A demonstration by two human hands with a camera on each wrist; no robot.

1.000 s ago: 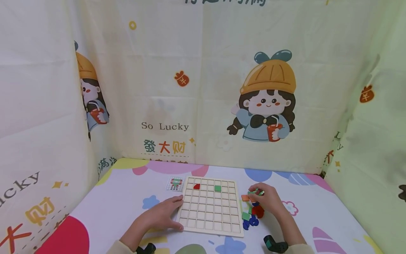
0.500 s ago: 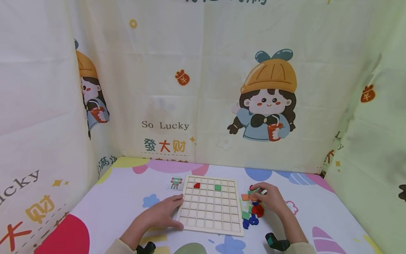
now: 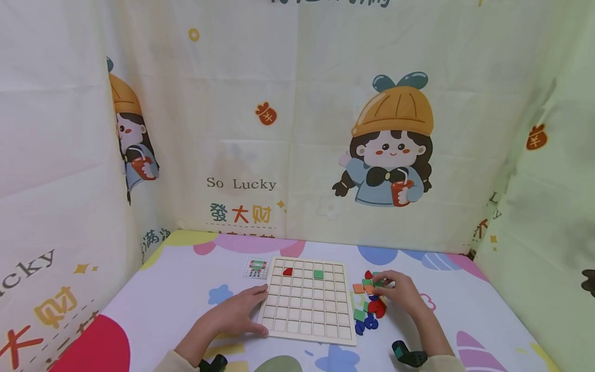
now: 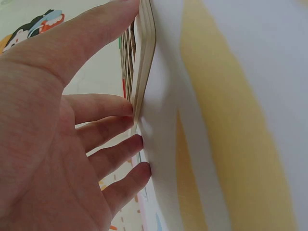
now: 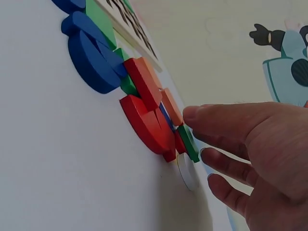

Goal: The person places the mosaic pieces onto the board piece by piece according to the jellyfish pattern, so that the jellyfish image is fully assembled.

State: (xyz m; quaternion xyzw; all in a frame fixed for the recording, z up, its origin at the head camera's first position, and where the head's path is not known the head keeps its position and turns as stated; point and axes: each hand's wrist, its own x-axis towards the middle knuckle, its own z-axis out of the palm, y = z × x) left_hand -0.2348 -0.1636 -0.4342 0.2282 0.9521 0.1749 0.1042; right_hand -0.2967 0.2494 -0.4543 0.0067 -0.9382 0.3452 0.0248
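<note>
A pale wooden grid board (image 3: pixel 309 339) lies on the table, with a red quarter-round piece (image 3: pixel 288 272) and a green square (image 3: pixel 318 274) in its upper cells. My left hand (image 3: pixel 239 311) rests along the board's left side; in its wrist view, thumb and fingertips are at the edge (image 4: pixel 144 62). Over the far end of a pile of loose pieces is my right hand (image 3: pixel 401 293). Its wrist view shows thumb and fingers apart, close to an orange piece (image 5: pixel 172 107), a green piece (image 5: pixel 188 143) and a white piece (image 5: pixel 188 172).
Nearer in the pile lie red rounded pieces (image 3: pixel 377 308), blue pieces (image 3: pixel 371 321) and a green square (image 3: pixel 359 315). A small card with a gridded figure (image 3: pixel 257 267) lies by the board's upper left corner. Printed cloth (image 3: pixel 316 155) hangs behind and at both sides.
The right hand has shifted slightly to the right and nearer the body, uncovering red and green pieces at the pile's far end. A white piece shows by its fingers. The left hand stays put.
</note>
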